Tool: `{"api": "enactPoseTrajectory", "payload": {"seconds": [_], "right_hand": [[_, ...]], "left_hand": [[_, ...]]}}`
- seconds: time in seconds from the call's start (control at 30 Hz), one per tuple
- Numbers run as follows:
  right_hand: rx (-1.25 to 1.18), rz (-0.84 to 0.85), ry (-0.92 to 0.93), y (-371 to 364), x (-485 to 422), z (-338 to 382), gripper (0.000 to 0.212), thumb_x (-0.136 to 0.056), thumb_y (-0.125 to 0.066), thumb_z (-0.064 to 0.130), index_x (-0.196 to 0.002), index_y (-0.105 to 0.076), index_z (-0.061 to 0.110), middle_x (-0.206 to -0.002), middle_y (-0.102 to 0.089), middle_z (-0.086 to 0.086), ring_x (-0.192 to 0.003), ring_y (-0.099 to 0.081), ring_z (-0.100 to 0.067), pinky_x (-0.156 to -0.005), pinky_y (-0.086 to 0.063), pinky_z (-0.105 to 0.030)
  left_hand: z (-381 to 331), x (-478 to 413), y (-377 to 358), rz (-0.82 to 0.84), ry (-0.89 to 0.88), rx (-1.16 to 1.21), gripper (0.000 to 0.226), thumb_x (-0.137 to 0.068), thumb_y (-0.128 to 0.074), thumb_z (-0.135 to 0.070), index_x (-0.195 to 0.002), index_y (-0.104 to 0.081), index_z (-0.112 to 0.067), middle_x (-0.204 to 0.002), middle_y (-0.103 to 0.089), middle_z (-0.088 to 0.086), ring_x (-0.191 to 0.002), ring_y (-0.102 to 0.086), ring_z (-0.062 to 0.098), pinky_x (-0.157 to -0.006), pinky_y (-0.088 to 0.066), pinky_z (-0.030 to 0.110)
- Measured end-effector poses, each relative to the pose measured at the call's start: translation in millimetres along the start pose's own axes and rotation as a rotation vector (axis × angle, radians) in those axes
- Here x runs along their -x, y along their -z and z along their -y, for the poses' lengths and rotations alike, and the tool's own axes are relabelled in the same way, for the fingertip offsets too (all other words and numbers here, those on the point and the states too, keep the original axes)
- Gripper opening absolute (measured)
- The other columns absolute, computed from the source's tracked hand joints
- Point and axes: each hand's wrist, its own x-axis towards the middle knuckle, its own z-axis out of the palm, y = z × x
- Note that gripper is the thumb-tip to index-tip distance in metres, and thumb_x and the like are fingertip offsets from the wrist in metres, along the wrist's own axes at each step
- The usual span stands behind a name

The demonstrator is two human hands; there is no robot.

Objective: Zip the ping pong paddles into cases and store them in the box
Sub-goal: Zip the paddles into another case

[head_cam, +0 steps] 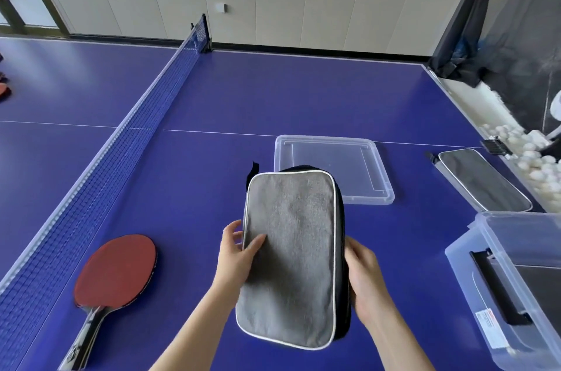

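A grey paddle case (290,252) with white piping is held above the blue table, between both hands. My left hand (238,255) grips its left edge, thumb on the grey face. My right hand (362,276) holds its dark right side, fingers curled round the edge. A red paddle (117,269) lies on the table to the left, handle toward me. A second grey case (482,179) lies flat at the right. The clear plastic box (498,288) stands at the lower right, with a dark item inside.
The box's clear lid (332,167) lies on the table behind the held case. The net (121,164) runs diagonally along the left. Several white balls (528,158) sit in a tray off the table's right edge. More red paddles (4,88) lie at the far left.
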Motion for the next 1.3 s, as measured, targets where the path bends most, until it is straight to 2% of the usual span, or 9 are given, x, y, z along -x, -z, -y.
{"api": "enactPoseTrajectory", "payload": {"seconds": [0.1, 0.2, 0.3, 0.5, 0.67, 0.83, 0.97, 1.07, 1.3], "right_hand": [[0.099, -0.105, 0.15, -6.6, 0.7, -6.5, 0.032, -0.098, -0.051, 0.018, -0.074, -0.053, -0.003, -0.063, -0.049, -0.003, -0.061, -0.043, -0.016, -0.057, -0.036, -0.027], [0.197, -0.16, 0.27, -12.4, 5.2, -8.2, 0.022, -0.095, -0.052, 0.008, -0.075, -0.061, 0.009, -0.062, -0.063, 0.004, -0.056, -0.055, -0.008, -0.054, -0.043, -0.017], [0.192, -0.142, 0.246, -12.1, 4.8, -11.7, 0.017, -0.094, -0.054, 0.008, -0.085, -0.068, 0.012, -0.075, -0.071, -0.001, -0.067, -0.065, -0.009, -0.061, -0.051, -0.02], [0.163, 0.025, 0.187, -3.8, 5.2, -13.7, 0.018, -0.092, -0.06, 0.009, -0.08, -0.072, 0.014, -0.072, -0.072, 0.001, -0.067, -0.066, -0.009, -0.06, -0.05, -0.022], [0.186, 0.015, 0.166, 1.1, -0.2, -26.5, 0.016, -0.092, -0.062, 0.015, -0.079, -0.07, 0.01, -0.076, -0.069, -0.015, -0.07, -0.062, -0.018, -0.065, -0.051, -0.039], [0.246, -0.058, 0.12, 40.0, -13.4, -31.3, 0.023, -0.094, -0.058, 0.015, -0.075, -0.057, 0.002, -0.065, -0.055, -0.01, -0.063, -0.045, -0.013, -0.061, -0.037, -0.03], [0.328, -0.118, 0.024, 88.2, -34.7, -51.1, 0.013, -0.096, -0.053, 0.013, -0.09, -0.061, 0.004, -0.089, -0.067, -0.021, -0.073, -0.053, -0.02, -0.07, -0.043, -0.034], [0.486, -0.166, -0.075, 118.9, -51.7, -80.4, 0.024, -0.096, -0.051, 0.019, -0.097, -0.052, -0.005, -0.105, -0.055, -0.034, -0.075, -0.049, -0.043, -0.072, -0.049, -0.05], [0.778, -0.221, -0.161, 128.5, -68.2, -128.8, 0.012, -0.097, -0.044, 0.007, -0.086, -0.048, 0.007, -0.066, -0.044, -0.001, -0.063, -0.038, -0.02, -0.054, -0.03, -0.032]], "left_hand": [[4.1, 20.6, -26.0, -0.048, -0.16, -0.259, 0.079, -0.075, -0.079, -0.036, -0.141, -0.035, -0.027, -0.133, -0.04, -0.006, -0.124, -0.042, 0.015, -0.107, -0.037, 0.045], [-1.4, 54.9, -56.2, 0.193, -0.277, -0.229, 0.062, -0.078, -0.069, -0.053, -0.132, -0.042, -0.039, -0.129, -0.041, -0.02, -0.123, -0.041, -0.005, -0.108, -0.037, 0.033], [1.9, 64.8, -70.6, 0.318, -0.233, -0.175, 0.073, -0.074, -0.063, -0.066, -0.138, -0.039, -0.04, -0.136, -0.037, -0.023, -0.13, -0.036, -0.006, -0.11, -0.035, 0.028], [12.4, 59.9, -63.2, 0.27, -0.22, -0.203, 0.052, -0.087, -0.066, -0.039, -0.132, -0.042, -0.045, -0.129, -0.044, -0.022, -0.112, -0.037, -0.027, -0.097, -0.04, 0.017], [22.6, 53.0, -52.0, 0.274, -0.19, -0.17, 0.045, -0.091, -0.063, -0.029, -0.131, -0.049, -0.046, -0.127, -0.057, -0.02, -0.12, -0.05, -0.006, -0.1, -0.048, 0.032], [27.9, 39.6, -16.6, 0.016, -0.166, -0.067, 0.029, -0.095, -0.055, -0.017, -0.115, -0.058, -0.038, -0.106, -0.067, -0.006, -0.098, -0.065, 0.012, -0.086, -0.05, 0.029], [54.8, 12.4, 17.4, -0.243, -0.044, -0.134, 0.023, -0.097, -0.047, -0.013, -0.111, -0.058, -0.027, -0.106, -0.065, -0.001, -0.093, -0.061, 0.021, -0.077, -0.045, 0.034], [80.1, -4.8, 29.5, -0.306, 0.059, -0.208, 0.027, -0.096, -0.045, -0.008, -0.115, -0.06, -0.019, -0.11, -0.065, 0.004, -0.095, -0.059, 0.024, -0.077, -0.041, 0.032], [131.9, -15.1, 24.0, -0.342, 0.146, -0.38, 0.03, -0.098, -0.042, -0.004, -0.121, -0.058, -0.01, -0.106, -0.06, 0.006, -0.091, -0.053, 0.024, -0.079, -0.038, 0.032]]}}
